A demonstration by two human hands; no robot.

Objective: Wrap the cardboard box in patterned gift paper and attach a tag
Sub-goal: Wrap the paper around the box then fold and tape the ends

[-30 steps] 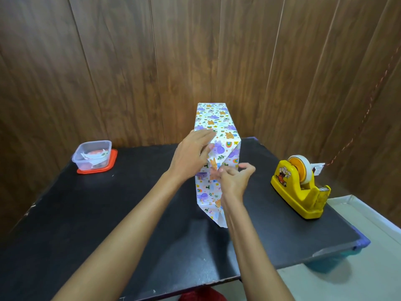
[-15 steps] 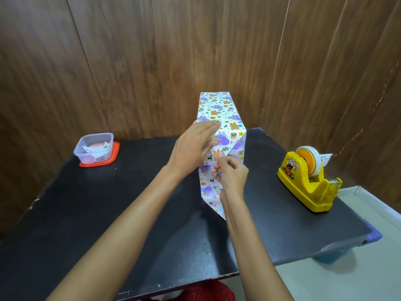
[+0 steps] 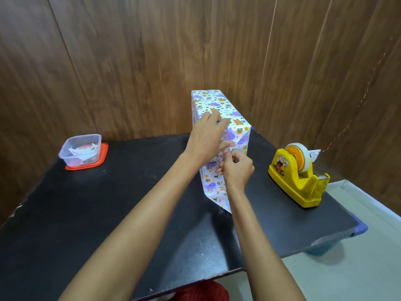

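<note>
black table (image 3: 130,213): one wrapped box (image 3: 213,101) (one dispenser (image 3: 297,183), one tub (image 3: 81,152))

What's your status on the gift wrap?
Left hand flat against tall box wrapped in white animal-print paper. Right hand pinches its near end fold. Yellow plastic tape dispenser right, clear.

box (image 3: 213,101) mid-table (image 3: 108,213); container (image 3: 81,152) left, tape dispenser (image 3: 297,177) right.

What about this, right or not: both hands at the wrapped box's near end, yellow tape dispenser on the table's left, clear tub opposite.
One error. The head view shows the yellow tape dispenser at the right of the table, clear tub opposite. The left hand and right hand are at the near end of the wrapped box.
</note>
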